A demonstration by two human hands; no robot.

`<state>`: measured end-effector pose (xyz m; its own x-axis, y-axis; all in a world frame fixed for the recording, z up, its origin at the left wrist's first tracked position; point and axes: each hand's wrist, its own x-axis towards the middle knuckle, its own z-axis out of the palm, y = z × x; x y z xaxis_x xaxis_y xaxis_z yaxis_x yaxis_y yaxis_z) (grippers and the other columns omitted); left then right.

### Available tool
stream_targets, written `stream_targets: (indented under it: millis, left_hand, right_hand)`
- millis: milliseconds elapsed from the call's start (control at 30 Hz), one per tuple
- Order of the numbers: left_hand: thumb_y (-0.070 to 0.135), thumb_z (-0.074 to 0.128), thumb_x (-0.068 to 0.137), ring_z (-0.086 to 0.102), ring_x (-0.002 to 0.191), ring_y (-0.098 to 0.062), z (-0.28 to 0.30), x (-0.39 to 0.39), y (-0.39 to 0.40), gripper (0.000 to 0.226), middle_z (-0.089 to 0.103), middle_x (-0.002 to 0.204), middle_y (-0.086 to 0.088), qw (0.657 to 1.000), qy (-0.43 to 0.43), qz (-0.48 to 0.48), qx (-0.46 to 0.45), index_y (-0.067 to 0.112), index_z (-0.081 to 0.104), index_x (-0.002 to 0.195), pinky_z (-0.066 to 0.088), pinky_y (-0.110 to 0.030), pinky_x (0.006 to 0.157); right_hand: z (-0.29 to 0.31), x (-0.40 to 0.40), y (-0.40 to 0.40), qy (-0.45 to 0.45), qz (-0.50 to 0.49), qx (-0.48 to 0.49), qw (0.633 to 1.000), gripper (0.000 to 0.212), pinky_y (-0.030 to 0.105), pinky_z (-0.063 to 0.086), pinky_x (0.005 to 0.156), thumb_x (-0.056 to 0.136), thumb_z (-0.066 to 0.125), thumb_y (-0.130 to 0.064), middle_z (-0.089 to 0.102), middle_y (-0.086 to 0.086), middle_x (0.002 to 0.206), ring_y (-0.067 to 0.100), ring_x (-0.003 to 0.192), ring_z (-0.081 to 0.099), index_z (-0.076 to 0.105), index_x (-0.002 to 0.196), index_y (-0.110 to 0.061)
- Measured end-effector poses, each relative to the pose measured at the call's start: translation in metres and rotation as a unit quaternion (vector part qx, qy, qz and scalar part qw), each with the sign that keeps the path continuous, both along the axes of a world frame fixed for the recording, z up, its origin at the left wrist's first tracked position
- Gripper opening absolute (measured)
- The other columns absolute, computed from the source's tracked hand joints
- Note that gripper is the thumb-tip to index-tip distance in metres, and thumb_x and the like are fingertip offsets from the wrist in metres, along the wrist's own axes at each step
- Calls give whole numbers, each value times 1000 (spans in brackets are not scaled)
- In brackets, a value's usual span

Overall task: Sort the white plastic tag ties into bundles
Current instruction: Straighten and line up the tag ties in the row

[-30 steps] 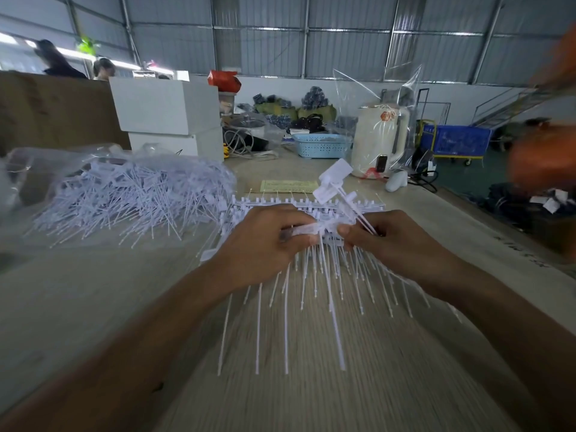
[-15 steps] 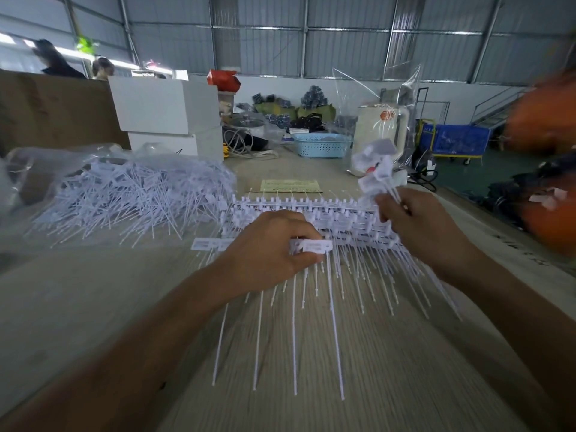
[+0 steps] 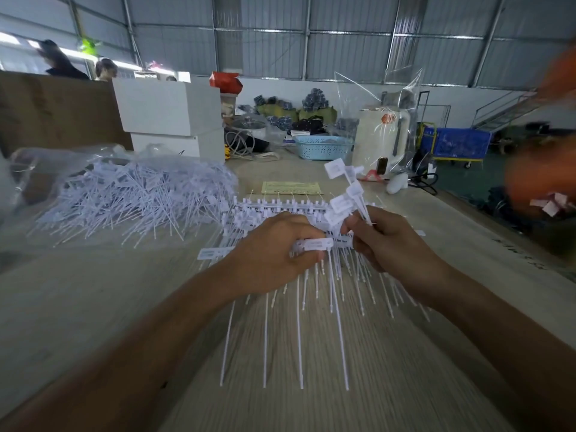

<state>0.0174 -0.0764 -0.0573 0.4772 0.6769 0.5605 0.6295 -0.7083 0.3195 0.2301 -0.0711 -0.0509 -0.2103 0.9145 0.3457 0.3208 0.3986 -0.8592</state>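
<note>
The fingers of the left hand (image 3: pixel 274 254) curl down over the heads of a row of white tag ties (image 3: pixel 311 294) lying on the table (image 3: pixel 93 307), and the thumb and forefinger pinch one flat tag head (image 3: pixel 314 244) that sticks out toward the other hand. The tails of these ties fan out from under the palm toward the viewer, flat on the wood-grain surface. The fingers of the right hand (image 3: pixel 389 244) are closed round a small bundle of ties (image 3: pixel 346 191); its tag heads stand up and lean to the left above the knuckles, while the tails pass down through the fist. The two hands sit close together, nearly touching at the fingertips, both palm-down with the forearms coming in from the lower corners. Just beyond the hands lies a further strip of tie heads (image 3: pixel 280 205) in a line across the table. To the left, well apart from the hands, a large loose heap of ties (image 3: pixel 140 198) spills from a clear plastic bag (image 3: pixel 28 169). Farther back stand white boxes (image 3: pixel 168 110), a yellowish paper slip (image 3: pixel 291 187), a light blue basket (image 3: pixel 324 147) and a white kettle (image 3: pixel 381 138).
</note>
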Motion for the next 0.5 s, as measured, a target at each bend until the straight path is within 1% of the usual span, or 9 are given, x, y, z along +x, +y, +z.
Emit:
stream_targets:
  millis: [67, 133, 200, 233, 300, 367, 400, 500]
  left_hand:
    - [19, 73, 90, 62, 91, -16, 1, 1, 0, 18, 71, 96, 2, 1000, -14, -1, 14, 16, 76, 107, 46, -33, 83]
    - [22, 75, 87, 60, 83, -13, 2, 2, -1, 11, 70, 88, 6, 999, -38, 1, 29, 20, 75, 98, 46, -34, 77]
    - [24, 77, 84, 59, 79, -10, 2, 2, -3, 14, 68, 83, 14, 997, -68, 11, 37, 29, 73, 96, 47, -31, 71]
    - [22, 79, 82, 59, 78, -8, 2, 1, -3, 18, 67, 81, 16, 996, -84, 13, 38, 32, 71, 96, 47, -29, 69]
    - [19, 82, 80, 61, 78, -8, 1, 1, -3, 22, 68, 83, 11, 994, -102, 19, 43, 25, 72, 98, 49, -30, 68]
    - [17, 84, 77, 63, 80, -10, 2, 2, -4, 27, 70, 86, 5, 993, -100, 30, 51, 20, 71, 101, 51, -31, 71]
    - [17, 84, 77, 63, 81, -11, 2, 3, -4, 29, 70, 87, 4, 993, -99, 30, 54, 19, 69, 101, 51, -32, 71]
    - [18, 83, 78, 65, 84, -12, 3, 3, -4, 31, 70, 90, 4, 994, -98, 16, 50, 18, 65, 104, 51, -32, 72]
  right_hand:
    - [0, -5, -5, 1, 4, -37, 999, 28, 18, 27, 42, 103, 52, -29, 45, -12, 50, 4, 42, 34, 68, 84, -16]
    - [-1, -11, -11, 15, 31, -69, 997, 32, 20, 25, 42, 100, 55, -36, 43, -11, 49, 6, 42, 32, 67, 72, -26]
    - [0, -14, -15, 30, 60, -91, 994, 35, 20, 26, 41, 97, 60, -42, 40, -12, 50, 5, 42, 32, 65, 64, -32]
    - [0, -14, -16, 33, 67, -97, 992, 33, 19, 26, 41, 95, 62, -44, 39, -12, 51, 4, 42, 32, 65, 64, -32]
    - [0, -13, -16, 23, 77, -104, 991, 27, 19, 27, 42, 92, 66, -44, 37, -8, 54, 6, 45, 32, 64, 71, -26]
    - [-1, -12, -16, 4, 93, -98, 991, 25, 20, 27, 43, 93, 67, -38, 35, -6, 55, 8, 47, 31, 64, 77, -19]
    - [-1, -11, -16, 4, 102, -94, 990, 22, 20, 27, 43, 94, 67, -34, 35, -6, 55, 8, 47, 30, 66, 78, -19]
    - [-1, -10, -16, 27, 134, -92, 986, 19, 21, 25, 43, 95, 66, -27, 32, -5, 56, 9, 47, 27, 72, 78, -27]
